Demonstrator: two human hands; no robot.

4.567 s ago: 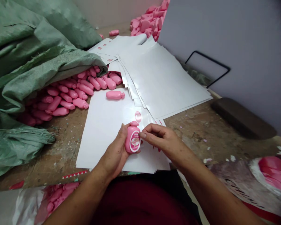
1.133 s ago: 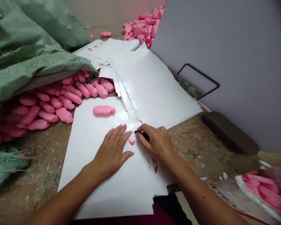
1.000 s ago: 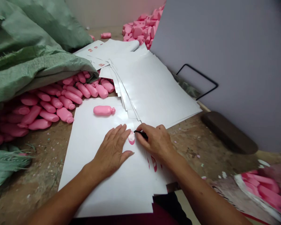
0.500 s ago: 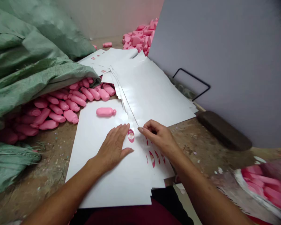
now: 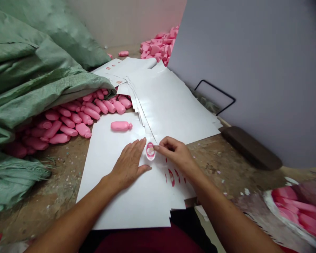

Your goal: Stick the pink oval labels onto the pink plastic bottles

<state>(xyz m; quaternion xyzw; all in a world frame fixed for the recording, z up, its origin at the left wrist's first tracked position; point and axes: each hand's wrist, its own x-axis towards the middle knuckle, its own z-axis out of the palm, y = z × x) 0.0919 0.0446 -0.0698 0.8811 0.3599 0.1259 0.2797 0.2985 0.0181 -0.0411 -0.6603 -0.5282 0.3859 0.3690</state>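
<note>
My left hand (image 5: 130, 161) lies flat on a white sticker sheet (image 5: 105, 182), fingers stretched out and thumb apart. Just right of its fingertips is an oval pink-and-white sticker (image 5: 150, 151). The thumb and forefinger of my right hand (image 5: 175, 151) pinch that sticker at its right edge; its lower rim looks slightly raised, though I cannot tell how much still touches the sheet. A pink bottle (image 5: 121, 126) rests on its side on the sheet, beyond my left hand. More oval stickers (image 5: 171, 177) show on a sheet partly under my right wrist.
Larger white sheets (image 5: 171, 102) lie stacked ahead. Pink bottles (image 5: 68, 130) spill from a green sack (image 5: 47, 84) on the left, and more are heaped (image 5: 158, 47) at the back. A grey panel (image 5: 242, 70), a dark brown block (image 5: 251, 147) and a bottle-filled container (image 5: 268, 203) are on the right.
My right thumb and forefinger have moved slightly left and down from the sheet's edge onto the oval sticker. My left hand stays flat in place. The view has shifted slightly.
</note>
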